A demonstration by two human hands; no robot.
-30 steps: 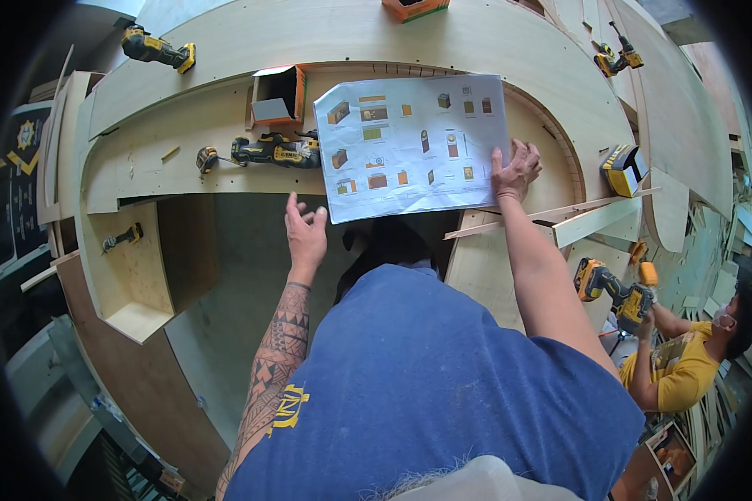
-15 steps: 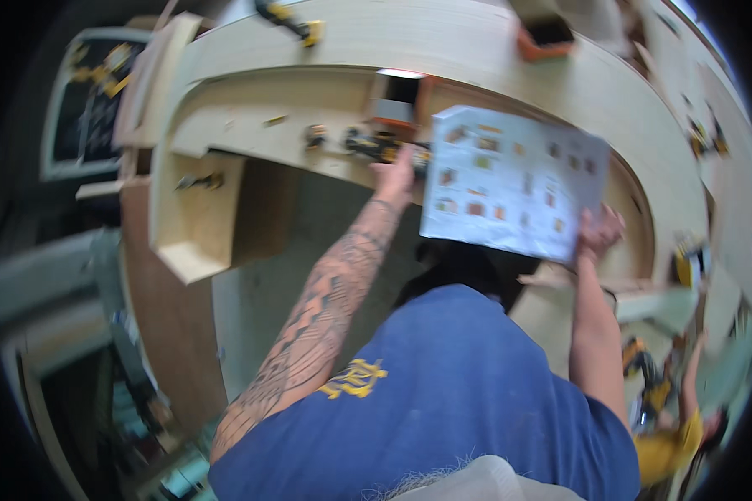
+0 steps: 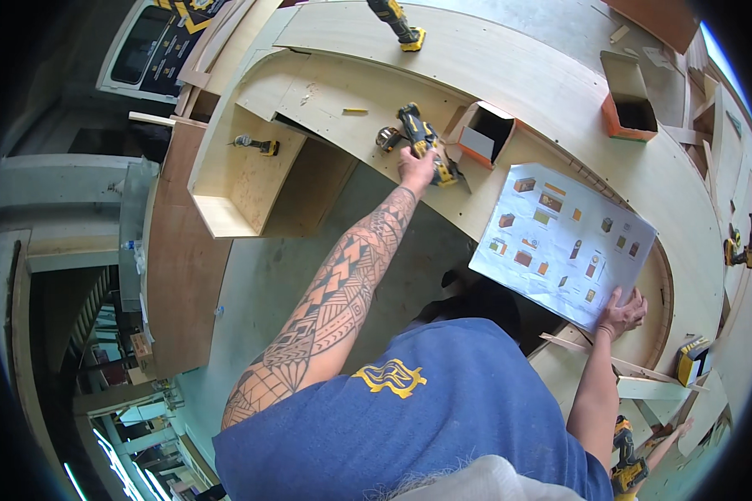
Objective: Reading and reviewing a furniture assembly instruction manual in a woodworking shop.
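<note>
A black-and-yellow power tool (image 3: 416, 127) slants over pale plywood (image 3: 330, 96). To its right, a white printed sheet (image 3: 564, 238) lies spread, lightly creased.

Pretty clearly a woodworking shop tbh. There's a big curved plywood bench (image 3: 476, 63) with an open-fronted plywood box (image 3: 226, 215) at one end, a cordless drill (image 3: 257, 145) lying in that, another yellow-and-black cordless tool (image 3: 395, 27) up on the outer part, a printed sheet of little parts drawings (image 3: 570, 242), plus wood strips (image 3: 215, 60) stacked off to the left
</note>
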